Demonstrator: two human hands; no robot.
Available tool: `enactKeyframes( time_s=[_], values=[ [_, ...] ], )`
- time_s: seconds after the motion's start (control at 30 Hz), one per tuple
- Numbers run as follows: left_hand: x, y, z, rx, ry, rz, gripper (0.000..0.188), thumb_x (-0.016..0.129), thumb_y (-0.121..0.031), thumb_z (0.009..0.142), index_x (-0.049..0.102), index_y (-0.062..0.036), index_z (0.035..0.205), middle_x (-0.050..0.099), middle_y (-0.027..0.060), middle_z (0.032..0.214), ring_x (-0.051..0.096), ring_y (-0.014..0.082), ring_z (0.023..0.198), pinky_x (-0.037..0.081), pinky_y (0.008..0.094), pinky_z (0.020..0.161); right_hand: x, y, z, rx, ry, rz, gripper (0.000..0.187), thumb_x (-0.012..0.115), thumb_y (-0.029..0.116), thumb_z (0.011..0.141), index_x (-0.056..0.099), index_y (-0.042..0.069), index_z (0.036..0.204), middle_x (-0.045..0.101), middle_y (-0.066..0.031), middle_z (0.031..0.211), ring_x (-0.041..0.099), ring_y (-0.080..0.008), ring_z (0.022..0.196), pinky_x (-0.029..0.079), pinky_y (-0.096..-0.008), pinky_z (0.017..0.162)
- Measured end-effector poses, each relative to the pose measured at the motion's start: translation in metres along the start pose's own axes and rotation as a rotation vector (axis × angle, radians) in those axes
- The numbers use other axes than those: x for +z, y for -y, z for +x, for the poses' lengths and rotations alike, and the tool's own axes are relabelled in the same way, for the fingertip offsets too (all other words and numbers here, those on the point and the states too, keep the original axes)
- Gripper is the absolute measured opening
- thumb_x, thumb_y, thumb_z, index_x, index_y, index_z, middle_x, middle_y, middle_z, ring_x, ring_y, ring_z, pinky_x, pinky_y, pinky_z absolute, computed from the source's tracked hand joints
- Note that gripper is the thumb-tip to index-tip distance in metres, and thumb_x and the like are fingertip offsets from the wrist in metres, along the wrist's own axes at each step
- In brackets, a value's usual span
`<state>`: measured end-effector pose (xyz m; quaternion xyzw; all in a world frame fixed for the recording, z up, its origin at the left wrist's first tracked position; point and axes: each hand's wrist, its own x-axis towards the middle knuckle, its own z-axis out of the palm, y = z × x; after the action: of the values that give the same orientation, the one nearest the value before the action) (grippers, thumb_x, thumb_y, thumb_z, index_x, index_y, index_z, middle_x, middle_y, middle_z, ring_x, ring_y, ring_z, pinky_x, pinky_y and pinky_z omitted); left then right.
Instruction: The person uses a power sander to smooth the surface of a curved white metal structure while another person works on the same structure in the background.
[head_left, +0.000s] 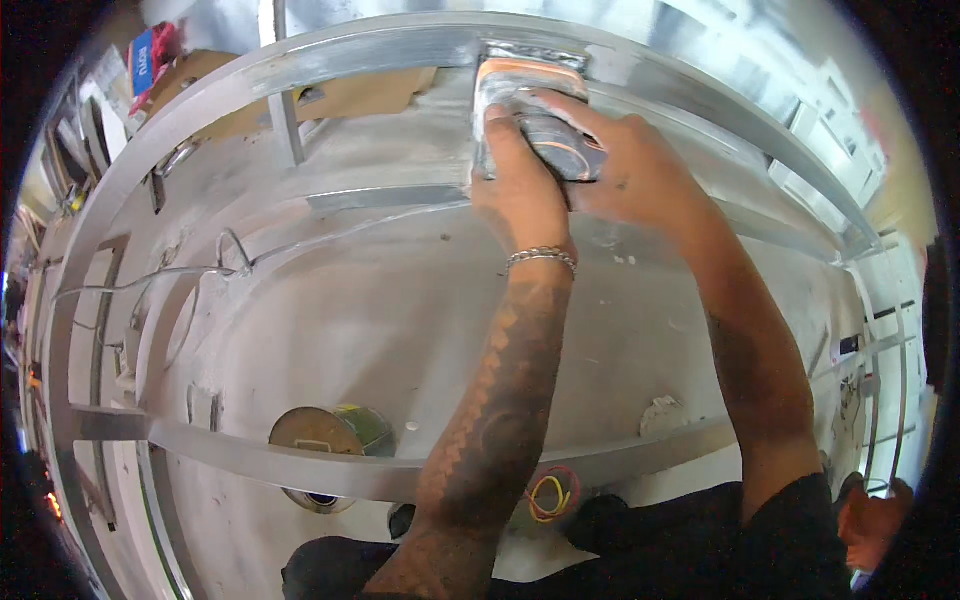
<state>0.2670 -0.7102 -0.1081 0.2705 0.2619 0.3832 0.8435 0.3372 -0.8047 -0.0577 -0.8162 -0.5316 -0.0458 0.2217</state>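
Both my hands are wrapped round a dusty electric sander [530, 72] with a grey body and an orange edge. It sits against the far top rail of a silvery metal frame [380, 60], where a crossing member is whitened with dust. My left hand [522, 190], a chain bracelet at its wrist, grips the sander's near left side. From the right, my right hand [640, 170] closes over its body, fingers across the top. The sander's underside is hidden from view.
A near bar [300, 470] of the frame crosses in front of me. On the dusty floor stand a green can [375, 430] and a red and yellow cable coil [545, 500]. A grey cord [190, 270] runs at the left. Flat cardboard [350, 108] lies beyond the far rail.
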Motion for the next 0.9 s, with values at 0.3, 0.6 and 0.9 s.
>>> enactKeyframes(
  time_s=[0.3,0.6,0.9],
  values=[
    [0.000,0.003,0.004,-0.021,-0.029,-0.007,0.070,0.053,-0.059,0.097,0.063,0.0055,0.122,0.067,0.0103,0.105,0.068,0.0203,0.088,0.052,0.0348,0.070,0.002,0.003,0.003,-0.002,-0.019,-0.067,0.092,0.086,0.027,0.066,0.050,0.034,0.150,0.075,-0.0176,0.093,0.071,-0.0393,0.081,0.057,-0.0470,0.080],
    [0.006,0.008,-0.002,-0.013,-0.004,-0.036,0.071,0.055,-0.060,0.096,0.063,0.0048,0.125,0.067,0.0110,0.111,0.068,0.0211,0.095,0.054,0.0350,0.075,-0.005,0.000,-0.005,0.008,-0.019,-0.070,0.094,0.085,0.016,0.066,0.048,0.029,0.152,0.074,-0.0183,0.099,0.067,-0.0370,0.081,0.053,-0.0430,0.079],
    [0.002,0.004,-0.002,-0.080,-0.029,-0.055,0.070,0.054,-0.060,0.097,0.060,0.0015,0.129,0.067,0.0097,0.116,0.067,0.0217,0.100,0.053,0.0359,0.083,0.005,-0.004,-0.002,-0.070,-0.047,-0.114,0.089,0.084,0.033,0.067,0.051,0.030,0.149,0.074,-0.0134,0.088,0.070,-0.0366,0.076,0.057,-0.0475,0.077]
  ],
)
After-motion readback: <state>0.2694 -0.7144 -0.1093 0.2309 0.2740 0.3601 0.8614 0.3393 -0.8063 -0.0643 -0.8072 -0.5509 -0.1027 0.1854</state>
